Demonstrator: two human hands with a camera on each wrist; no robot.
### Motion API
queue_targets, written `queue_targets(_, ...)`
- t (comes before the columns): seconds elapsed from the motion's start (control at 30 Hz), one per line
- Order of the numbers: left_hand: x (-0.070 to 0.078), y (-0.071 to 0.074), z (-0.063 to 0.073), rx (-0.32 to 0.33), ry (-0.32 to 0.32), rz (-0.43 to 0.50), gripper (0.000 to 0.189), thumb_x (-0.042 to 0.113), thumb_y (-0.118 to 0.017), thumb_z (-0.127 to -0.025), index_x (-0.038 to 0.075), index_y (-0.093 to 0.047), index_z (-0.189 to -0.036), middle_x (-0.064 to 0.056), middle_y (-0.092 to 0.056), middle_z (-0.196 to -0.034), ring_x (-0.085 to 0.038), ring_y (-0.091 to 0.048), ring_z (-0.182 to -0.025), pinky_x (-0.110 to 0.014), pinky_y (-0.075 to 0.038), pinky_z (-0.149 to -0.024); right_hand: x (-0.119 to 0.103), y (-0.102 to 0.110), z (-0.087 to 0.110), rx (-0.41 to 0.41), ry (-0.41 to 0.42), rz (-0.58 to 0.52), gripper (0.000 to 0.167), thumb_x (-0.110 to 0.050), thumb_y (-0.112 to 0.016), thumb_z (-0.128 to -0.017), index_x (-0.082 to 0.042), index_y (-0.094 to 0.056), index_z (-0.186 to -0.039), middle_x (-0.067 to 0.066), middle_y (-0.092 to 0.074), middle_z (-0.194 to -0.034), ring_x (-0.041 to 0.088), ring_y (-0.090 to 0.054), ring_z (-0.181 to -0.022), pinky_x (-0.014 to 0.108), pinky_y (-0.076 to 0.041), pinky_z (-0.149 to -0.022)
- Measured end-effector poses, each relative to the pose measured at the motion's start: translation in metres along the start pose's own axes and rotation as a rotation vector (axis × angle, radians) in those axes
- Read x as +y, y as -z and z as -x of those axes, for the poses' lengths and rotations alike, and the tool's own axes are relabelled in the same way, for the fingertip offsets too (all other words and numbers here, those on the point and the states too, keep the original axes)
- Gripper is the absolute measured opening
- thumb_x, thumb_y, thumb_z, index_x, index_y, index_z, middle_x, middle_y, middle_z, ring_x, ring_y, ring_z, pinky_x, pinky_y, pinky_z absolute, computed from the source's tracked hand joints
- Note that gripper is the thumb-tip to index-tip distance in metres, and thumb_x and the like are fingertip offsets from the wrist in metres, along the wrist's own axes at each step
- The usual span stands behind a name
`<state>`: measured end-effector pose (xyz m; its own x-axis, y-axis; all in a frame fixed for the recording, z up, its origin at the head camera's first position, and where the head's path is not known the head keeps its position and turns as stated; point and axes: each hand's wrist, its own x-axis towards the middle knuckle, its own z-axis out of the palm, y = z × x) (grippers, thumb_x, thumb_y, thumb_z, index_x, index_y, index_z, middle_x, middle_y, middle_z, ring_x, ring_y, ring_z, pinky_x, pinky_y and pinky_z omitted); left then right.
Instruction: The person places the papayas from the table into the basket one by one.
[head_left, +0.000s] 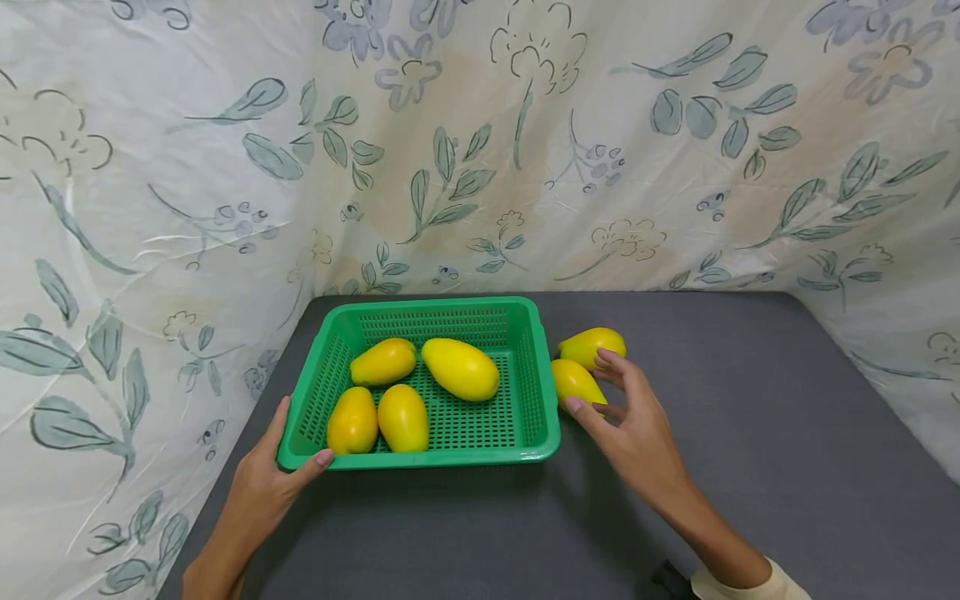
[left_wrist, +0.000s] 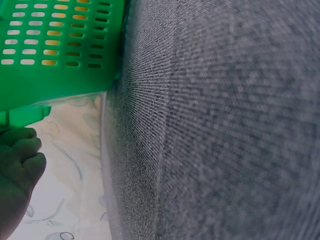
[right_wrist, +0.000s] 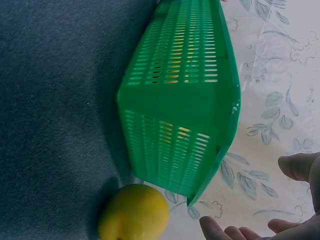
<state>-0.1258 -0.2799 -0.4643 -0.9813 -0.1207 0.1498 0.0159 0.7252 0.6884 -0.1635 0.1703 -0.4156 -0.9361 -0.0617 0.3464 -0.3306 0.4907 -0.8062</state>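
A green plastic basket [head_left: 442,457] with slotted walls holds several yellow mangoes [head_left: 460,369]. My left hand [head_left: 258,487] grips its front left corner, thumb on the front rim and fingers along the left side; the left wrist view shows curled fingers [left_wrist: 25,150] by the rim. Two more mangoes lie outside, against or close to the basket's right wall: a nearer one [head_left: 573,383] and a farther one [head_left: 592,343]. Over these two, my right hand [head_left: 637,429] has its fingers spread. In the right wrist view, its fingers stand apart from the one visible mango [right_wrist: 134,212].
A dark grey cloth covers the table [head_left: 750,417]. Floral fabric [head_left: 480,167] hangs behind it and along both sides, close to the basket's far and left edges. A black object [head_left: 671,579] shows beside the right sleeve [head_left: 750,583].
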Motion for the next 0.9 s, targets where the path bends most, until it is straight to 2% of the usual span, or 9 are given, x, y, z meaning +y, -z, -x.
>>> queue_targets(0.1,0.0,0.0,0.0,0.007,-0.006,-0.009,0.106,0.039,-0.079,-0.097,0.01,-0.01,-0.172,-0.03,-0.037,-0.165,-0.042,-0.052,-0.132,-0.06,-0.043,-0.101,0.003,0.0,-0.001,0.001,-0.014,0.017,0.072,-0.029,-0.074,-0.102,-0.008,-0.038,-0.161,0.013,-0.045,-0.159,0.033,-0.05,-0.141,0.053,-0.057,-0.097)
queue_targets(0.23,0.0,0.0,0.0,0.008,-0.013,-0.011,0.105,0.038,-0.079,-0.097,0.01,-0.011,-0.172,-0.03,-0.038,-0.165,-0.041,-0.053,-0.132,-0.059,-0.043,-0.1,0.007,-0.001,-0.002,0.002,-0.02,0.027,0.074,-0.03,-0.076,-0.101,-0.007,-0.038,-0.16,0.016,-0.046,-0.156,0.036,-0.051,-0.14,0.059,-0.055,-0.097)
queue_targets(0.67,-0.001,0.0,0.0,0.016,-0.02,-0.025,0.104,0.038,-0.079,-0.097,0.009,-0.011,-0.172,-0.031,-0.038,-0.164,-0.04,-0.053,-0.127,-0.058,-0.043,-0.098,0.022,-0.004,-0.008,-0.014,-0.047,0.089,0.076,-0.032,-0.076,-0.101,-0.003,-0.038,-0.16,0.021,-0.047,-0.152,0.039,-0.05,-0.138,0.062,-0.052,-0.101)
queue_targets(0.9,-0.003,0.0,0.0,0.004,-0.018,-0.017,0.105,0.038,-0.079,-0.097,0.011,-0.01,-0.172,-0.03,-0.037,-0.165,-0.04,-0.052,-0.131,-0.057,-0.042,-0.098,0.034,-0.008,-0.011,-0.039,-0.075,0.127,0.078,-0.034,-0.076,-0.1,-0.002,-0.038,-0.16,0.021,-0.046,-0.153,0.038,-0.049,-0.138,0.06,-0.051,-0.1)
